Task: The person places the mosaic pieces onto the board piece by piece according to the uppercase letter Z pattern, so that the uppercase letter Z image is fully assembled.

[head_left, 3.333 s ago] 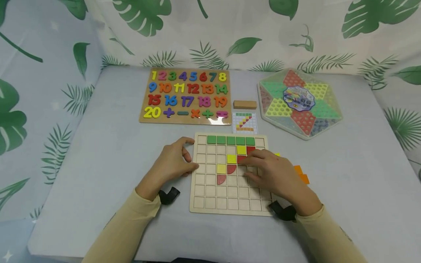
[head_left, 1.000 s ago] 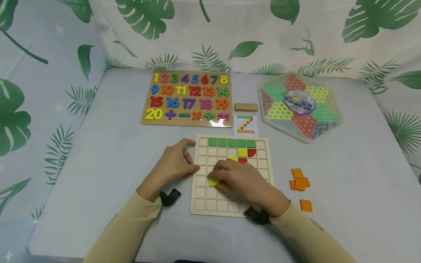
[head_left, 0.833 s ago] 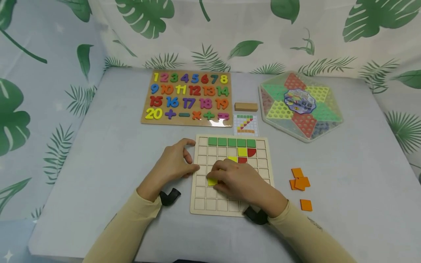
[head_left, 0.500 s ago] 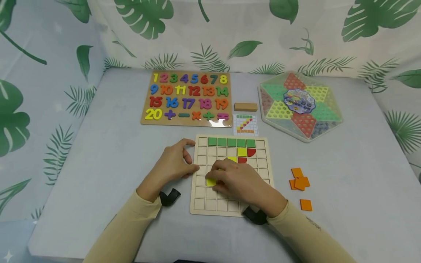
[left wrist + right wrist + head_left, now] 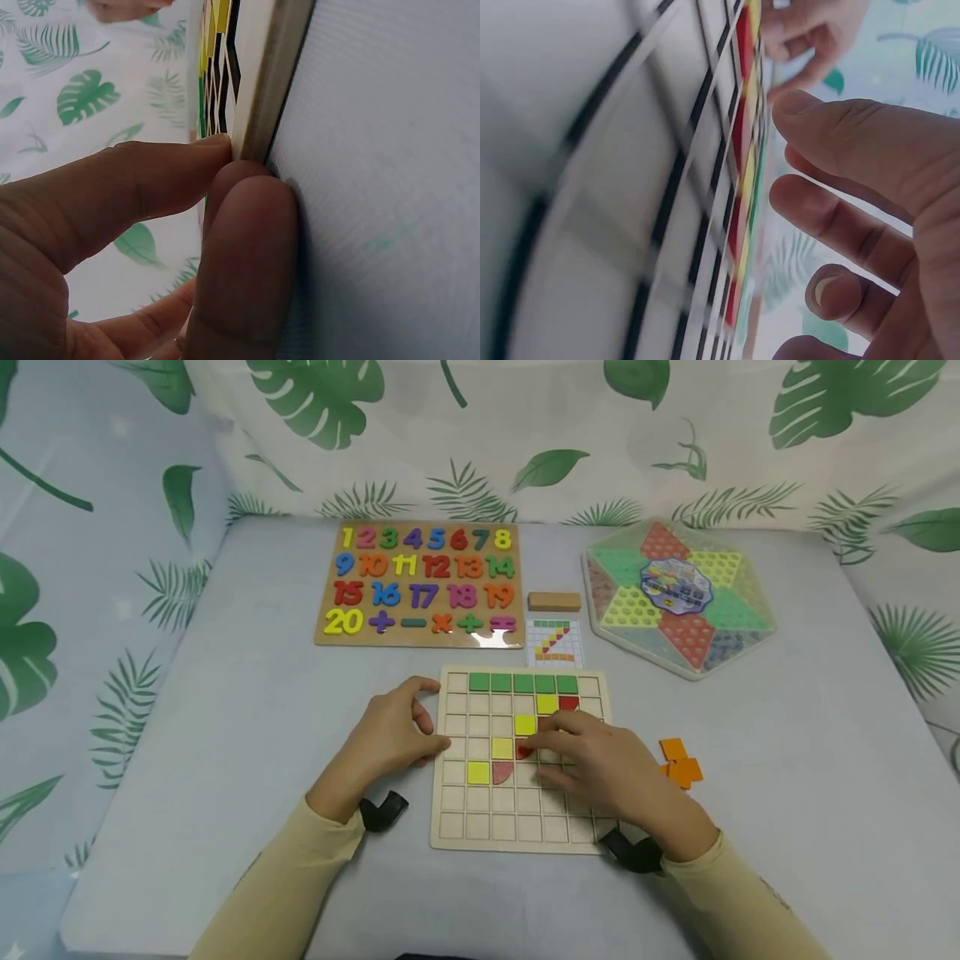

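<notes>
My left hand (image 5: 397, 727) holds the left edge of a wooden grid board (image 5: 453, 797); in the left wrist view its thumb (image 5: 150, 176) lies on the rim, with curled fingers against the side. My right hand (image 5: 600, 764) is over the board's middle, fingertips near a partly covered red piece (image 5: 522, 750). The right wrist view shows nothing between its loosely bent fingers. Green squares (image 5: 522, 683) line the top row. Yellow squares (image 5: 502, 748) step down diagonally to a yellow square (image 5: 478, 772), beside a red quarter-round piece (image 5: 502, 772).
Orange squares (image 5: 684, 772) lie right of the board, partly behind my right hand. Beyond the board are a pattern card (image 5: 555, 642), a wooden block (image 5: 554, 602), a number puzzle (image 5: 420, 581) and a hexagonal Chinese checkers box (image 5: 678, 597).
A yellow square has been placed in the board's lower left part and let go. My right hand has drawn back up and to the right. The left hand stays at the edge.
</notes>
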`<state>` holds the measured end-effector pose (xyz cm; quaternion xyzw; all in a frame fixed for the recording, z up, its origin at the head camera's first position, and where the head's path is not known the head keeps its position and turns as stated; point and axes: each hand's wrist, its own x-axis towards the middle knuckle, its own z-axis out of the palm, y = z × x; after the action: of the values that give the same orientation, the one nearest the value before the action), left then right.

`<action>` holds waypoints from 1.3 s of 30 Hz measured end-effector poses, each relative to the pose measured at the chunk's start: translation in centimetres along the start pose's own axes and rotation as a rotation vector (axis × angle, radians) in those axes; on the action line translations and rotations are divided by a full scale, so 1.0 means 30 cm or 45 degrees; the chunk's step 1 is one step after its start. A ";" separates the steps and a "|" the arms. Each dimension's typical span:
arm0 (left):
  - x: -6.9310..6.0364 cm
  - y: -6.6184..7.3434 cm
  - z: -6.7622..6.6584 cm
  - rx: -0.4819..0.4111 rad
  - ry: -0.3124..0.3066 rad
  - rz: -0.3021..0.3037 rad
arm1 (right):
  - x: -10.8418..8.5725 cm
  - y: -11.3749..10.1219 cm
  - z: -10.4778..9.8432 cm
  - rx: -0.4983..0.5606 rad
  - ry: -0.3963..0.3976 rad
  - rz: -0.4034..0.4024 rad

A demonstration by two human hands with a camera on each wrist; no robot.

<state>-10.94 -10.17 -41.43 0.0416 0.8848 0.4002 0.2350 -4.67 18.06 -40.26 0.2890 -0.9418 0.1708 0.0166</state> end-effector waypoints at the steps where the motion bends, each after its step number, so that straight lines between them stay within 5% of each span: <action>1: 0.000 0.001 0.001 0.000 -0.001 0.002 | -0.018 0.012 -0.006 -0.007 0.012 0.018; 23: -0.006 -0.001 0.000 -0.006 -0.015 -0.015 | -0.381 0.205 -0.093 -0.137 0.158 0.365; 39: -0.004 -0.001 0.001 -0.017 -0.020 -0.022 | -0.414 0.229 -0.118 -0.178 0.148 0.478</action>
<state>-10.81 -10.19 -41.41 0.0356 0.8805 0.4038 0.2457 1.66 31.26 -40.70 0.0962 -0.9862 0.1213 0.0588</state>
